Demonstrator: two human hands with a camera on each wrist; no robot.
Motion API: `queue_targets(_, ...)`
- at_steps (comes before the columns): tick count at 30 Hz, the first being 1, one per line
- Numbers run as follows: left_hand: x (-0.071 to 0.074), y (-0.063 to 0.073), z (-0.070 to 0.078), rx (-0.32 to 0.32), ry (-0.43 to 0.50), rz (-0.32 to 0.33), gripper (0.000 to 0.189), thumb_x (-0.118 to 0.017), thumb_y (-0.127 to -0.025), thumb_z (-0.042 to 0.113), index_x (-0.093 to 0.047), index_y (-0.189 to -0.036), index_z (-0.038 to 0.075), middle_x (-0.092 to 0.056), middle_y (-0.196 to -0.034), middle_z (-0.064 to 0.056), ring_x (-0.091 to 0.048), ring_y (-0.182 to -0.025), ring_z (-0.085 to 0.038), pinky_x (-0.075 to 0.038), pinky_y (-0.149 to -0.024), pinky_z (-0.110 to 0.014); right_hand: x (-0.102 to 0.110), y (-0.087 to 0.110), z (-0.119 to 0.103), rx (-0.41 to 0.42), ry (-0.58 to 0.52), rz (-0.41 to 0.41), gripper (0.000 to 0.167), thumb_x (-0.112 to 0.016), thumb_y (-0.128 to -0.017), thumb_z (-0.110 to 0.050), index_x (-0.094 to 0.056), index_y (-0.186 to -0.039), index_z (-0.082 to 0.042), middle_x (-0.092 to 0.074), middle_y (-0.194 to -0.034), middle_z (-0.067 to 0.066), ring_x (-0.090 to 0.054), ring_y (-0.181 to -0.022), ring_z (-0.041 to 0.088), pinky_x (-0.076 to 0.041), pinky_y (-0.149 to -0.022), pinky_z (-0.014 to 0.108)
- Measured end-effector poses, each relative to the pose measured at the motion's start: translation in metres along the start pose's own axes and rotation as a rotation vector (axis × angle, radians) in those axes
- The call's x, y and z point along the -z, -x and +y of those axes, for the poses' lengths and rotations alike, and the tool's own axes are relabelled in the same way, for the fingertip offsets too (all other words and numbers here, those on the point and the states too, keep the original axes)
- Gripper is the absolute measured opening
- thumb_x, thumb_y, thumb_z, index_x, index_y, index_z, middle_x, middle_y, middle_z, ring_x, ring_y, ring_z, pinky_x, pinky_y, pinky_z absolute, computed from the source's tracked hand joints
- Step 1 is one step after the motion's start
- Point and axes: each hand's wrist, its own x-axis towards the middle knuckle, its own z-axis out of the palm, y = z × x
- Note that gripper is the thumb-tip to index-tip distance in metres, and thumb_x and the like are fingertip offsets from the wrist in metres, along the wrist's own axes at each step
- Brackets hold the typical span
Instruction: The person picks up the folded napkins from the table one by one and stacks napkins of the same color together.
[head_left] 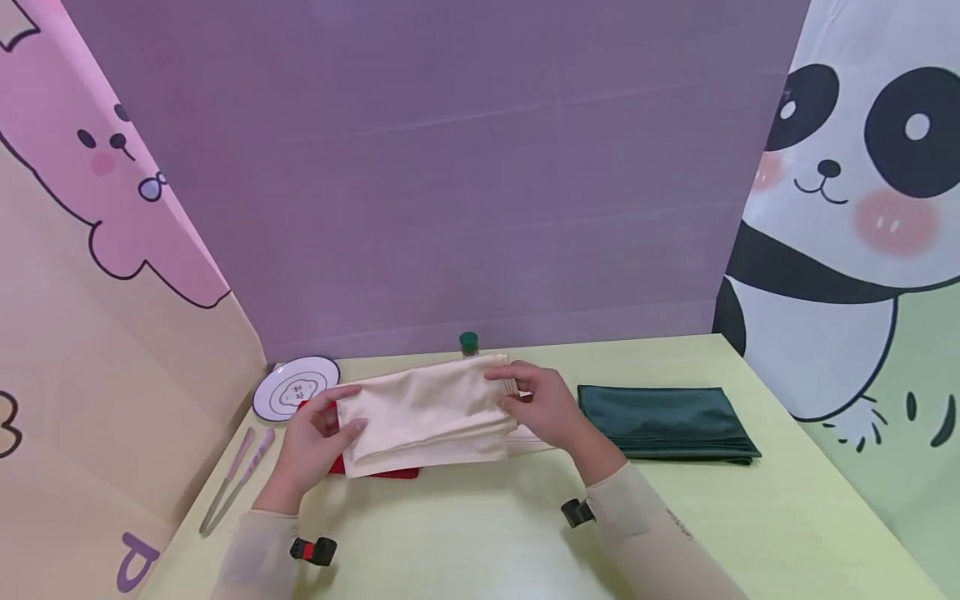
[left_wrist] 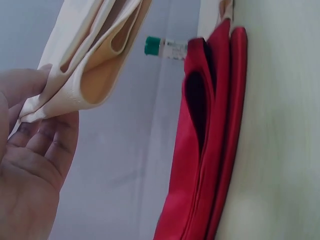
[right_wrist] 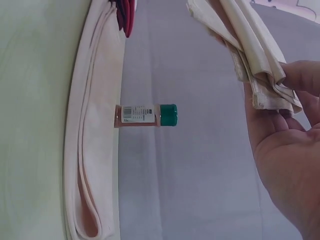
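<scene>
A folded cream cloth (head_left: 427, 410) is held up off the table, stretched between my two hands. At its left end, my left hand (head_left: 309, 446) pinches the layers between thumb and fingers. The right hand (head_left: 547, 410) grips the opposite end the same way; in the right wrist view, several layers of the cloth (right_wrist: 267, 75) bunch between thumb and fingers. Below it, a folded red cloth (left_wrist: 200, 150) lies on the table to the left, mostly hidden in the head view. Beside that lies a second folded pale cloth (right_wrist: 100, 150), also largely covered from above.
A dark green folded cloth (head_left: 663, 421) lies to the right. Behind the cream cloth stands a small jar (right_wrist: 142, 115) with a green cap. At the left are a white plate (head_left: 270, 392) with a dark rim and metal tongs (head_left: 225, 500) with pink ends. A purple backdrop (head_left: 480, 208) closes the back.
</scene>
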Motion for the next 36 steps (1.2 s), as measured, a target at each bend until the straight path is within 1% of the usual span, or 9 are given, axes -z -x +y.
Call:
queue_targets(5, -0.008, -0.004, 0.005, -0.018, -0.029, 0.054, 0.051, -0.08, -0.088, -0.007, -0.063, -0.136, 0.0, -0.071, -0.104, -0.027, -0.072, -0.08, -0.018, -0.061, -0.067, -0.029, 0.007, 0.0, -0.004, -0.014, 0.0, 0.031, 0.031, -0.067, -0.094, 0.011, -0.075, -0.123, 0.001, -0.068, -0.116, 0.021, -0.055, -0.067, 0.015, -0.044, -0.056, 0.022)
queue_targets(9, -0.014, -0.007, 0.008, -0.011, -0.017, 0.067, 0.053, -0.08, -0.088, -0.007, -0.064, -0.137, 0.003, -0.072, -0.105, -0.026, -0.071, -0.078, -0.019, -0.061, -0.066, -0.029, 0.013, 0.0, -0.002, -0.01, -0.009, 0.057, 0.029, -0.069, -0.095, 0.008, -0.076, -0.121, -0.002, -0.069, -0.114, 0.018, -0.053, -0.068, 0.015, -0.045, -0.059, 0.022)
queue_targets(14, -0.021, -0.012, 0.012, 0.008, -0.012, 0.056, 0.056, -0.079, -0.09, -0.005, -0.062, -0.141, 0.008, -0.071, -0.113, -0.025, -0.071, -0.081, -0.021, -0.062, -0.07, -0.03, 0.021, 0.0, 0.002, 0.031, -0.025, 0.091, 0.027, -0.072, -0.095, 0.004, -0.078, -0.119, -0.007, -0.067, -0.089, 0.014, -0.045, -0.061, 0.012, -0.042, -0.058, 0.023)
queue_targets(16, -0.024, -0.015, 0.013, 0.014, -0.004, 0.047, 0.057, -0.078, -0.091, -0.005, -0.062, -0.143, 0.01, -0.071, -0.116, -0.024, -0.072, -0.083, -0.022, -0.063, -0.072, -0.032, 0.023, 0.0, 0.003, 0.05, -0.03, 0.107, 0.027, -0.072, -0.095, 0.005, -0.078, -0.118, -0.008, -0.061, -0.076, 0.011, -0.041, -0.059, 0.012, -0.04, -0.056, 0.023)
queue_targets(19, -0.029, -0.019, 0.014, 0.01, 0.02, 0.034, 0.058, -0.077, -0.091, -0.006, -0.06, -0.144, 0.01, -0.07, -0.119, -0.025, -0.073, -0.086, -0.024, -0.063, -0.074, -0.035, 0.027, 0.0, 0.003, 0.071, -0.039, 0.133, 0.029, -0.07, -0.094, 0.007, -0.078, -0.118, -0.008, -0.05, -0.066, 0.006, -0.04, -0.058, 0.012, -0.038, -0.055, 0.023)
queue_targets(23, -0.034, -0.026, 0.015, -0.002, 0.059, 0.021, 0.06, -0.076, -0.091, -0.008, -0.059, -0.146, 0.011, -0.069, -0.117, -0.026, -0.073, -0.084, -0.024, -0.063, -0.072, -0.037, 0.032, 0.0, 0.002, 0.08, -0.056, 0.141, 0.032, -0.069, -0.094, 0.008, -0.076, -0.121, -0.007, -0.041, -0.063, 0.003, -0.035, -0.057, 0.011, -0.035, -0.053, 0.024)
queue_targets(28, -0.039, -0.035, 0.018, -0.016, 0.101, 0.009, 0.061, -0.075, -0.091, -0.008, -0.058, -0.147, 0.01, -0.067, -0.118, -0.026, -0.073, -0.086, -0.025, -0.064, -0.072, -0.039, 0.04, 0.001, 0.001, 0.083, -0.055, 0.108, 0.038, -0.07, -0.095, 0.005, -0.072, -0.13, -0.008, -0.04, -0.065, 0.004, -0.033, -0.055, 0.012, -0.035, -0.052, 0.024)
queue_targets(33, -0.044, -0.042, 0.019, -0.01, 0.121, 0.006, 0.061, -0.074, -0.092, -0.008, -0.058, -0.148, 0.012, -0.065, -0.124, -0.022, -0.074, -0.09, -0.026, -0.064, -0.074, -0.041, 0.048, 0.002, 0.0, 0.068, -0.047, 0.077, 0.045, -0.071, -0.095, 0.005, -0.067, -0.137, -0.01, -0.042, -0.067, 0.006, -0.034, -0.055, 0.013, -0.039, -0.054, 0.024)
queue_targets(36, -0.048, -0.046, 0.02, -0.015, 0.126, -0.001, 0.062, -0.073, -0.092, -0.009, -0.057, -0.149, 0.012, -0.064, -0.125, -0.023, -0.073, -0.09, -0.027, -0.064, -0.074, -0.041, 0.053, 0.002, 0.001, 0.069, -0.061, 0.074, 0.05, -0.071, -0.094, 0.007, -0.064, -0.141, -0.009, -0.049, -0.073, 0.01, -0.041, -0.058, 0.013, -0.045, -0.057, 0.024)
